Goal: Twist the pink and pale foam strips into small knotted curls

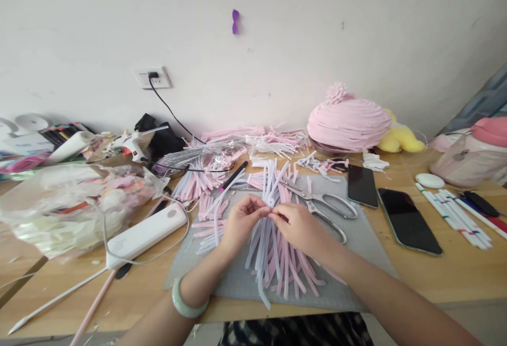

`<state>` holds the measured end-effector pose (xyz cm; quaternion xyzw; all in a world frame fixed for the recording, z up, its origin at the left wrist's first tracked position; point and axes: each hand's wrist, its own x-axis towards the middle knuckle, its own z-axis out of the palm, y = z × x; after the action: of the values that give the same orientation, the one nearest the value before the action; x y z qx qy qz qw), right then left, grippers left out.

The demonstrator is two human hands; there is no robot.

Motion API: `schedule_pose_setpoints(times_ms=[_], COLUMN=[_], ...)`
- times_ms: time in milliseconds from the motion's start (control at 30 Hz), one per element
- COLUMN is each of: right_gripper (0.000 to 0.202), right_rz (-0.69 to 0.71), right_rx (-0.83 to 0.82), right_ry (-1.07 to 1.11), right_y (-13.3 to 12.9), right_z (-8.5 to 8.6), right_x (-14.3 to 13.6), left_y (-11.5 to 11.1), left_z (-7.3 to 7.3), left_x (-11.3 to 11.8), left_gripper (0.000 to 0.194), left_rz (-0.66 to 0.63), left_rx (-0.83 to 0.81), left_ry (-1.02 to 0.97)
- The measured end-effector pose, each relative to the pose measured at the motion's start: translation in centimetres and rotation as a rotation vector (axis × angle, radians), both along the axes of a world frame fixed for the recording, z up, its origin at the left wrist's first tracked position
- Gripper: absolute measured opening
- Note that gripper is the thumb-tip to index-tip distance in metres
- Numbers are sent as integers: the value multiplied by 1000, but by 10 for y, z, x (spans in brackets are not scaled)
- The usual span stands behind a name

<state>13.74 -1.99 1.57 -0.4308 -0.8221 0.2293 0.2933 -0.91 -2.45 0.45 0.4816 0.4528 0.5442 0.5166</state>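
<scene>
A bundle of pale lilac pipe cleaners (pixel 259 253) fans out above and below my fingers, pinched at its middle. My left hand (pixel 244 218) closes thumb and fingers on the bundle from the left. From the right, my right hand (pixel 295 224) pinches the same spot, its fingertips touching the left ones. What exactly lies between the fingertips is partly hidden. Pink pipe cleaners (pixel 295 272) spread beneath the bundle on a grey mat (pixel 356 253). Large metal scissors (pixel 325 200) rest on the mat just beyond my right hand, with their blades by the bundle.
Two phones (pixel 407 222) and several white markers (pixel 455 216) lie at the right. A pink dome of pipe cleaners (pixel 348 121) stands at the back. On the left are a white power strip (pixel 146 235) with cords, a plastic bag (pixel 79 208) and a glue gun (pixel 134 145).
</scene>
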Motion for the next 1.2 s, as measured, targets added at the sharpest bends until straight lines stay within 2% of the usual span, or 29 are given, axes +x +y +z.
schedule_pose_setpoints(times_ms=[167, 333, 433, 533, 633, 767, 867, 967, 1033, 1200], right_gripper=[27, 17, 17, 17, 20, 22, 20, 17, 18, 21], right_rz=[8, 109, 115, 52, 12, -7, -103, -182, -207, -276], right_rx=[-173, -231, -162, -5, 127, 168, 81, -102, -204, -323], right_ry=[22, 55, 11, -44, -20, 74, 197, 374, 478, 599], right_y=[3, 3, 7, 13, 16, 12, 9, 9, 10, 7], right_z=[-2, 7, 14, 17, 14, 6, -3, -9, -10, -6], right_x=[0, 6, 13, 18, 17, 9, 2, -4, -7, -12], left_y=[2, 1, 0, 0, 0, -3, -5, -6, -6, -7], left_z=[2, 6, 9, 9, 7, 3, 2, 0, -3, -7], left_x=[-3, -3, -3, -3, -2, 2, 4, 6, 6, 9], left_gripper=[20, 19, 20, 19, 18, 15, 14, 17, 18, 16], left_rz=[-81, 33, 51, 43, 10, -33, -41, -3, 49, 138], left_rx=[-27, -36, -46, -31, 13, 60, 58, 55, 56, 75], left_ry=[39, 36, 37, 64, 73, 74, 80, 95, 105, 68])
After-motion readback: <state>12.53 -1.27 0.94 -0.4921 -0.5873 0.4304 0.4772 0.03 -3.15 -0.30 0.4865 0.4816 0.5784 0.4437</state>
